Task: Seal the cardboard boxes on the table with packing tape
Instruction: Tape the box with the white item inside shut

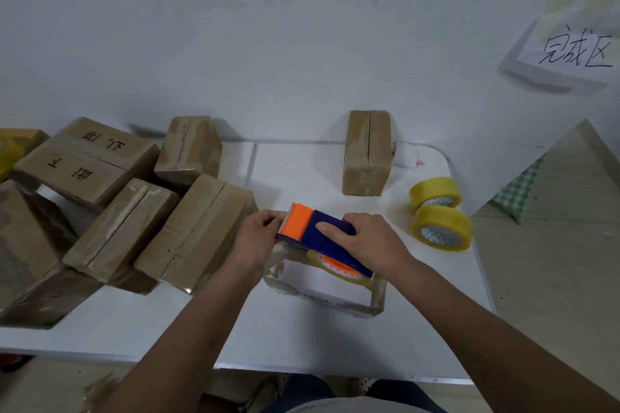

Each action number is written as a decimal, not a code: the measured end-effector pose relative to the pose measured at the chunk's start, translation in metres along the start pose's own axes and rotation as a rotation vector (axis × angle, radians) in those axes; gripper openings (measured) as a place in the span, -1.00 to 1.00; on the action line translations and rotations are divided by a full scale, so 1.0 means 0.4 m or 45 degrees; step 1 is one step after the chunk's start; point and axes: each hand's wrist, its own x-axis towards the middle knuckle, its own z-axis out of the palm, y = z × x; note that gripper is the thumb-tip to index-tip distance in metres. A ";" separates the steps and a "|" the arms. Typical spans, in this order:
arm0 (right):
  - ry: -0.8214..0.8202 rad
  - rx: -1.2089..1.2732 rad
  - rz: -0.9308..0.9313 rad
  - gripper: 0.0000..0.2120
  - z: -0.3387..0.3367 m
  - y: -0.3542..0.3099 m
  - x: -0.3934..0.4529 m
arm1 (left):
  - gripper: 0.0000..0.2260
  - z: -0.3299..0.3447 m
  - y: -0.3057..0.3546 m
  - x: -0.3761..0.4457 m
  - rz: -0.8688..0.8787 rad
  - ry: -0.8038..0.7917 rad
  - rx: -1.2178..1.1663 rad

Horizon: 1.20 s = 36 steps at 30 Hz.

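Note:
A blue and orange tape dispenser (315, 235) with a yellowish tape roll sits in mid-table, held above a taped rectangular outline (377, 295) on the table. My right hand (365, 241) grips the dispenser's blue body from the right. My left hand (258, 238) pinches at the orange cutter end, where the tape end is too small to make out. A pile of several cardboard boxes (198, 228) lies to the left. One box (367, 152) stands upright at the back.
Two spare yellow tape rolls (443, 226) lie at the right of the white table (167, 318). A paper sign (570, 50) with handwriting hangs on the wall at the upper right. The table's right edge is close to the rolls.

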 end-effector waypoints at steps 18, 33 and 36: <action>-0.095 -0.447 0.009 -0.39 -0.052 0.037 0.001 | -0.77 -0.177 -0.071 0.004 -0.060 0.161 0.003; 0.080 -0.612 0.015 -0.42 -0.004 0.011 0.006 | -0.90 -0.101 -0.247 0.133 -0.168 0.243 -0.074; 0.069 -0.614 0.037 -0.43 -0.003 0.008 0.012 | -0.90 -0.063 -0.271 0.137 -0.214 0.145 -0.031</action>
